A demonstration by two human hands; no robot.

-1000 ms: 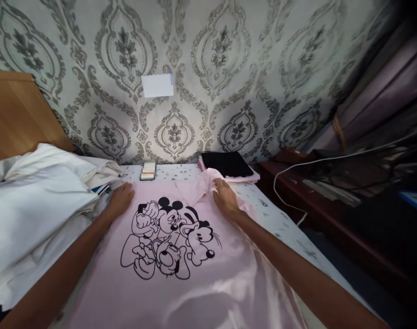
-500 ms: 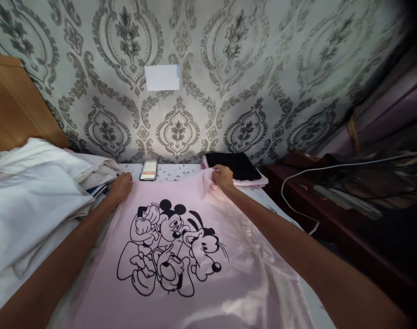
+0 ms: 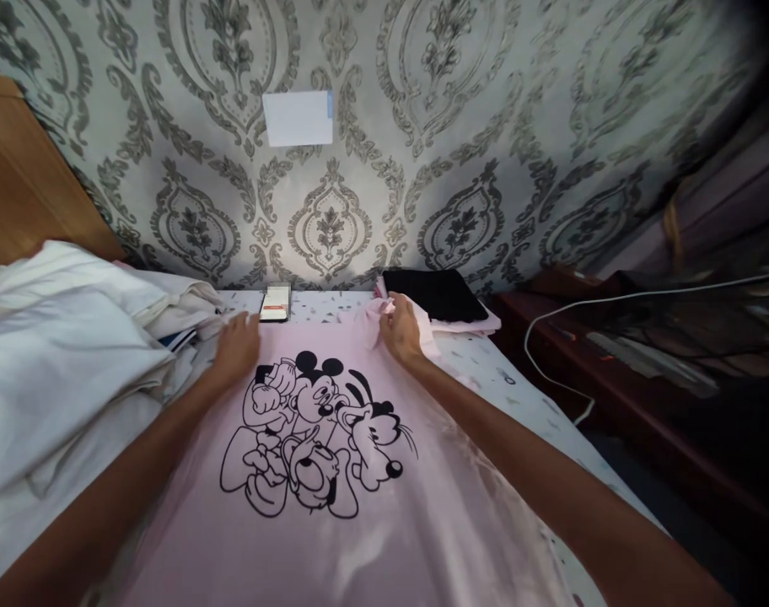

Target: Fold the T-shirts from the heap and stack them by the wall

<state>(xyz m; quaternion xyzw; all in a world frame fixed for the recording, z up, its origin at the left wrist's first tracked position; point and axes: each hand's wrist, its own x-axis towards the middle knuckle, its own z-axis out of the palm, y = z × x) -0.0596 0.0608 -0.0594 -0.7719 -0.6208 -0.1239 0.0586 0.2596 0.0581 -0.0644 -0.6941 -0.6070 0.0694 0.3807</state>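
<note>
A pink T-shirt [image 3: 283,544] with a black line print of cartoon characters lies spread in front of me, its far edge toward the wall. My left hand [image 3: 238,347] is at the far left corner of the T-shirt, fingers closed at its edge; their tips are partly hidden. At the far right corner my right hand [image 3: 402,330] pinches a bunched fold of the same pink cloth between thumb and fingers. Just beyond the right hand, a folded black cloth [image 3: 432,293] rests on folded pink cloth.
A phone [image 3: 276,303] with a lit screen lies near the wall. White crumpled fabric [image 3: 61,362] is heaped at left. On the right stand dark red furniture [image 3: 536,337] and a white cable [image 3: 565,400]. The patterned white bed sheet [image 3: 517,405] shows beside my right arm.
My left hand has shifted right, inward along the shirt's edge. My right hand has moved slightly left and bunched the pink cloth, uncovering more sheet at right. The view has tilted down slightly.
</note>
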